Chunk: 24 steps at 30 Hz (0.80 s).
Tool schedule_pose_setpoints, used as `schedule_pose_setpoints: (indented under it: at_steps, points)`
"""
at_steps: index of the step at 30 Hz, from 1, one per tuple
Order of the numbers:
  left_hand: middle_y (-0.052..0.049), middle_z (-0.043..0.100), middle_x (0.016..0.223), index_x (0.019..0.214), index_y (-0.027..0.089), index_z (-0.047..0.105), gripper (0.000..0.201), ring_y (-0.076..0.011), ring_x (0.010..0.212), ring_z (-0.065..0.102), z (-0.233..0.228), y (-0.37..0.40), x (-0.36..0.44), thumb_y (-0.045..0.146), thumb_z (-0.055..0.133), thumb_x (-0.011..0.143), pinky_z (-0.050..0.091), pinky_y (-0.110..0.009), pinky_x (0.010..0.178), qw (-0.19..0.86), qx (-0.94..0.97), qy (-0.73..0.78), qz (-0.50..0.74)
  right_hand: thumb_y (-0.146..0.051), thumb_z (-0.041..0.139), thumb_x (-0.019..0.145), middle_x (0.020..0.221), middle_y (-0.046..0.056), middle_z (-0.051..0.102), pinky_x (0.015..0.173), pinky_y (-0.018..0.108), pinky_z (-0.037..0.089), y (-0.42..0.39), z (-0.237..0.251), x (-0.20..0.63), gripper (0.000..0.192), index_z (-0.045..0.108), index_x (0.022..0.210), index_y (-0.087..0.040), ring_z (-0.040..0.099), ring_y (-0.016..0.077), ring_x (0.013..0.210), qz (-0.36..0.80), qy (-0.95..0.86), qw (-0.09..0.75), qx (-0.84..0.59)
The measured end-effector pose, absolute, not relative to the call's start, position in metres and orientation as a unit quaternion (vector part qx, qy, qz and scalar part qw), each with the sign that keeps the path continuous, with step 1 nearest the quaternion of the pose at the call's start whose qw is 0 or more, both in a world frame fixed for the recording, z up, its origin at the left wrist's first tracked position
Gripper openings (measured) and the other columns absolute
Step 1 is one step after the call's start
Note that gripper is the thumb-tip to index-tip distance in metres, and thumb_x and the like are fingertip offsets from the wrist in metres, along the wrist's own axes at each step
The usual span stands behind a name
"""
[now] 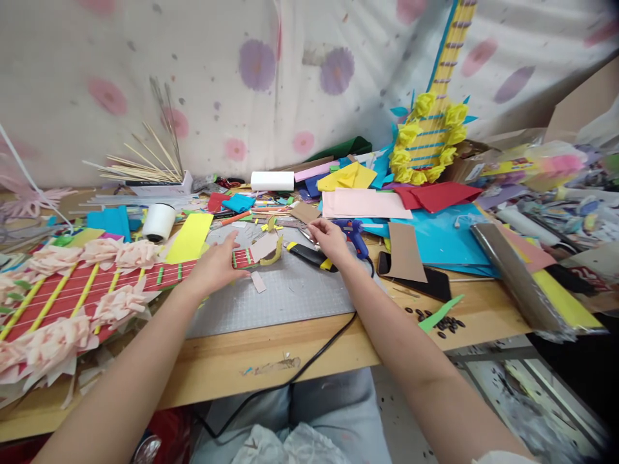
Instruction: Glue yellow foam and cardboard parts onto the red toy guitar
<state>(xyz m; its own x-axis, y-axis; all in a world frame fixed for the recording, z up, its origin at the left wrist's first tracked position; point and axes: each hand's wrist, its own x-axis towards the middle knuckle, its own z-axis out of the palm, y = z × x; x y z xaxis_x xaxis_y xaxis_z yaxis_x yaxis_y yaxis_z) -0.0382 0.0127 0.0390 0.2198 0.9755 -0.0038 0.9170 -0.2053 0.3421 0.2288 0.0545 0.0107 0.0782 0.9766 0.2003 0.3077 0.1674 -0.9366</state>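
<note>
A red paper guitar point(82, 283) edged with pale pink paper flowers lies at the left, its neck reaching over a grey cutting mat point(280, 299). My left hand point(216, 265) rests across that neck, thumb and fingers at its two edges. At the neck's end are a grey-white piece point(264, 246) and a curled olive strip point(271, 259). My right hand point(331, 240) is pinched closed above the mat; what sits between its fingertips is too small to make out. Beneath it lies a black and yellow utility knife point(308, 255). A blue glue gun point(356, 240) lies just to its right.
A yellow-flowered paper guitar point(430, 138) stands against the curtain. Paper sheets point(365, 203) and sticks point(145, 164) crowd the back. A white roll point(159, 222) stands left. A phone point(435, 283) and black beads point(449, 324) lie right. The glue gun's cord point(319, 354) hangs over the front edge.
</note>
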Motion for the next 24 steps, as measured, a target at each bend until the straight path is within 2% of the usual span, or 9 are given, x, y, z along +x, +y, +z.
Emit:
schedule_pose_setpoints:
  at_steps: [5, 13, 17, 24]
  points:
    - [-0.013, 0.058, 0.122, 0.141, 0.017, 0.017, 0.096, -0.033, 0.115, 0.05, 0.03, 0.018, -0.026, 0.041, 0.07, 0.064, 0.042, -0.04, 0.088, 0.105, 0.776, 0.617, 0.08, -0.038, 0.05, 0.074, 0.052, -0.004, 0.052, 0.049, 0.023, 0.035, 0.047, 0.002, 0.231, 0.019, 0.052, 0.069, -0.019, 0.046, 0.0104, 0.047, 0.34, -0.543, 0.513, -0.572]
    - [-0.013, 0.061, 0.116, 0.14, 0.017, 0.018, 0.097, -0.0321, 0.104, 0.058, 0.035, 0.029, -0.017, 0.045, 0.07, 0.063, 0.045, -0.037, 0.078, 0.11, 0.752, 0.65, 0.034, -0.03, 0.058, 0.069, 0.069, 0.0, 0.062, 0.064, 0.026, 0.042, 0.041, -0.004, 0.241, 0.011, 0.058, 0.069, -0.019, 0.055, 0.0136, 0.065, 0.287, -0.58, 0.515, -0.563]
    - [-0.012, 0.059, 0.121, 0.139, 0.02, 0.02, 0.095, -0.0325, 0.107, 0.057, 0.044, 0.029, -0.018, 0.047, 0.069, 0.063, 0.045, -0.038, 0.079, 0.119, 0.741, 0.659, 0.042, -0.028, 0.06, 0.068, 0.071, 0.001, 0.063, 0.067, 0.027, 0.043, 0.038, -0.003, 0.239, 0.009, 0.059, 0.069, -0.019, 0.056, 0.0145, 0.069, 0.271, -0.586, 0.514, -0.565]
    - [-0.008, 0.063, 0.115, 0.138, 0.028, 0.023, 0.097, -0.0314, 0.106, 0.058, 0.063, 0.03, -0.022, 0.047, 0.073, 0.058, 0.044, -0.037, 0.079, 0.124, 0.745, 0.653, 0.058, -0.039, 0.043, 0.084, 0.06, -0.002, 0.058, 0.061, 0.024, 0.039, 0.028, 0.007, 0.238, 0.025, 0.054, 0.071, -0.021, 0.054, 0.0131, 0.061, 0.24, -0.612, 0.481, -0.579]
